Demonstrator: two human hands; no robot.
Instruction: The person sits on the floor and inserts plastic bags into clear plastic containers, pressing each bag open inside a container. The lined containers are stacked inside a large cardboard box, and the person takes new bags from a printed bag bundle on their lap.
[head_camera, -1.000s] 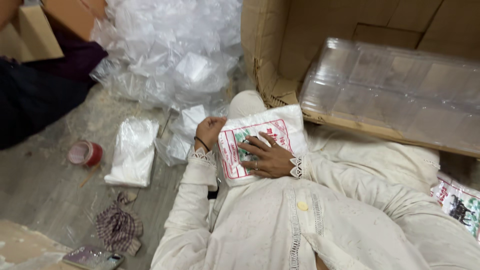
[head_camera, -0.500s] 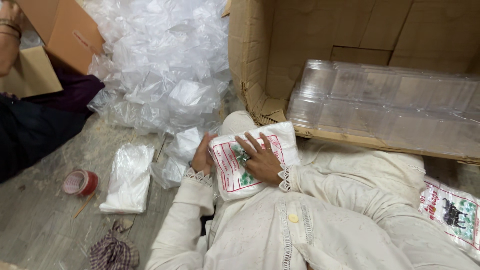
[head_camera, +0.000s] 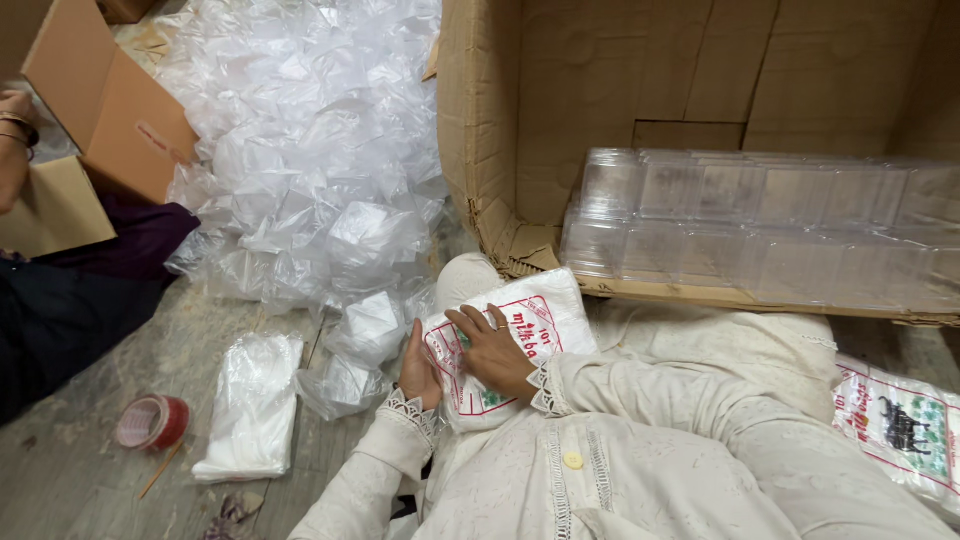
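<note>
White plastic packet with red print getting pressed flat on the lap, right hand fingers spread open, left hand gripping its edge; loose clear bags beyond it still piling up unpacked.

The grey concrete floor is carrying a heap of clear plastic bags, a flat white bag stack, 1 red tape roll and an open cardboard box.

Two printed packets, one tape roll, two cardboard boxes
</note>
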